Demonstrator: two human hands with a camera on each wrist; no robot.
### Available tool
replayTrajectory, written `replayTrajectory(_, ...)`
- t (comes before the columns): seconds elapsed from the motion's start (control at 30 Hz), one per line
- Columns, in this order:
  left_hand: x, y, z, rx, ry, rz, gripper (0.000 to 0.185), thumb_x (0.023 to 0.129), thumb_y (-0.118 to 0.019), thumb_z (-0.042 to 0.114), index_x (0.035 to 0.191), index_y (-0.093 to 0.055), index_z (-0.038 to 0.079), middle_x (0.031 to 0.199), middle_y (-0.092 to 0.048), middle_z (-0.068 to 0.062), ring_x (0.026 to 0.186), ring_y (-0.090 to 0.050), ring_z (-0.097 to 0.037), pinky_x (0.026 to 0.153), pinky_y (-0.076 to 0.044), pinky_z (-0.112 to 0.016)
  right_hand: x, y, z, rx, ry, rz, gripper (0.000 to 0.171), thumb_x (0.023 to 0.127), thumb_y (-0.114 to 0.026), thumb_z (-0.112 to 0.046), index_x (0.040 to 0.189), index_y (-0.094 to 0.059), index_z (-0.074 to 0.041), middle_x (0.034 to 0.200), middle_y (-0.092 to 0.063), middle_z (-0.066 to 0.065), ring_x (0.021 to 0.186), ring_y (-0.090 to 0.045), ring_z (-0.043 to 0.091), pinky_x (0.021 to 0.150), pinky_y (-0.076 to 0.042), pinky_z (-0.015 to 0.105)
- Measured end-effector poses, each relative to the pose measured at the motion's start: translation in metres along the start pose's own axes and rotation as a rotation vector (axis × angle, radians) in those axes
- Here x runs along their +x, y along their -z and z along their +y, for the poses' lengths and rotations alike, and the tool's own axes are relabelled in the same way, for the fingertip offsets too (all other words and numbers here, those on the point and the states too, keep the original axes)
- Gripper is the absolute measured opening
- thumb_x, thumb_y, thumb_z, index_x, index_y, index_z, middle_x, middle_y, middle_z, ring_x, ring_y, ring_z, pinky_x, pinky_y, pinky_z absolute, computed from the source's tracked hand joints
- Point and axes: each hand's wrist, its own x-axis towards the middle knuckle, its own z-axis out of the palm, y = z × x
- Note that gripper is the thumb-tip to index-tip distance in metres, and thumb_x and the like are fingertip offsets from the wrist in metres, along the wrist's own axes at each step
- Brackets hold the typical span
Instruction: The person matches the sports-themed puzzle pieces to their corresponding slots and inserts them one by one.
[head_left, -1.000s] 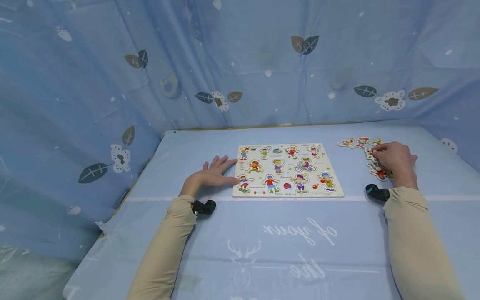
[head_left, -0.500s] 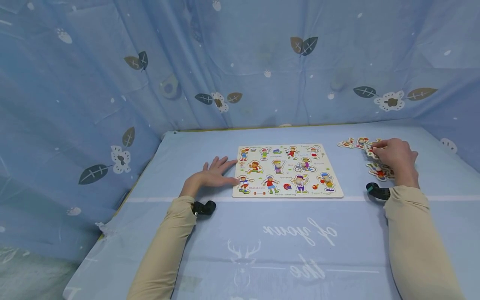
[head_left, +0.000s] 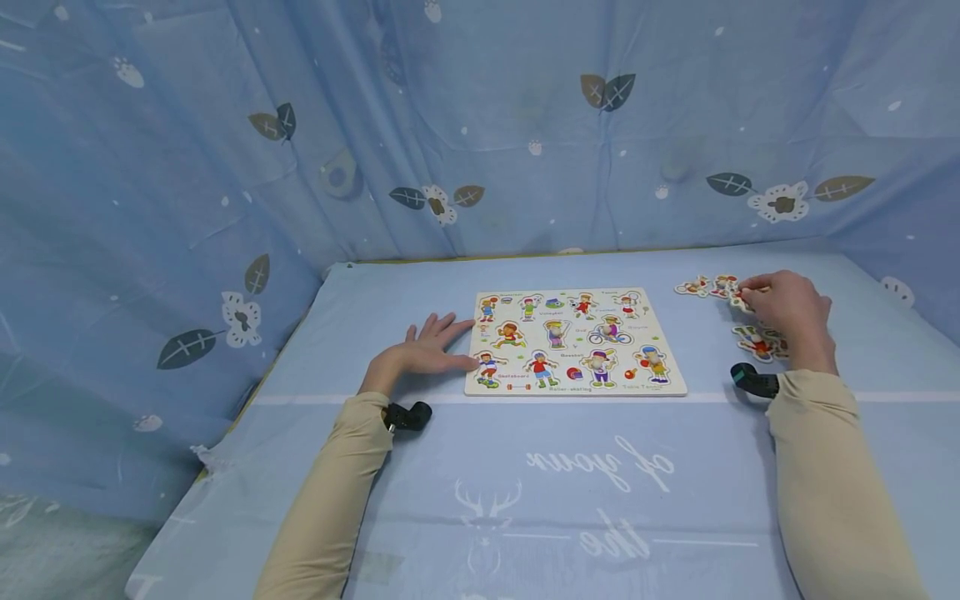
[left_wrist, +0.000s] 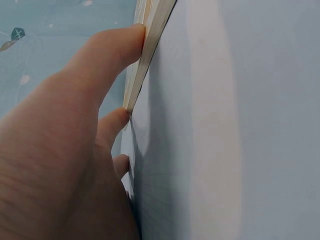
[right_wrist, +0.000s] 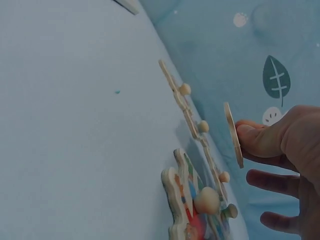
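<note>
Pinching a flat wooden puzzle piece [right_wrist: 233, 134] at its face, the thumb and fingers of the right hand [head_left: 787, 310] hold it lifted just clear of the blue cloth [head_left: 570, 475], above the loose pieces [head_left: 753, 340] scattered at the table's right side. Those pieces lie flat with their small round pegs up, some touching, two more [head_left: 705, 286] farther back. The left hand [head_left: 423, 350] lies flat on the cloth with straight, spread fingers; its thumb [left_wrist: 107, 55] and fingertips press against the left edge of the puzzle board [head_left: 573, 342]. The board rests mid-table, its picture slots showing sports figures. Beige sleeves [head_left: 337, 492] cover both forearms. Blue leaf-print curtains [head_left: 225, 167] hang behind and to the sides.
</note>
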Motion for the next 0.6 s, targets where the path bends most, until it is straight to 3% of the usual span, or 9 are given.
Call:
replayTrajectory(0.33, -0.001, 0.0, -0.002, 0.01, 0.0, -0.001, 0.09, 0.087, -0.053, 0.07, 0.16, -0.014, 0.035, 0.168, 0.002, -0.005, 0.152, 0.014, -0.033, 0.117, 0.007, -0.063, -0.005, 0.002, -0.014, -0.009, 0.079, 0.02, 0.04, 0.102, -0.051, -0.023, 0.129, -0.058, 0.006, 0.13, -0.051, 0.033, 0.111, -0.044, 0.049, 0.09, -0.031, 0.067)
replayTrajectory(0.6, 0.0, -0.001, -0.001, 0.008, -0.001, 0.005, 0.09, 0.087, -0.053, 0.069, 0.16, -0.014, 0.034, 0.168, 0.001, -0.006, 0.152, 0.013, -0.034, 0.117, 0.006, -0.064, -0.004, 0.001, -0.022, -0.03, 0.1, 0.002, 0.039, 0.101, -0.053, -0.022, 0.13, -0.059, 0.004, 0.134, -0.048, 0.034, 0.12, -0.041, 0.051, 0.093, -0.036, 0.065)
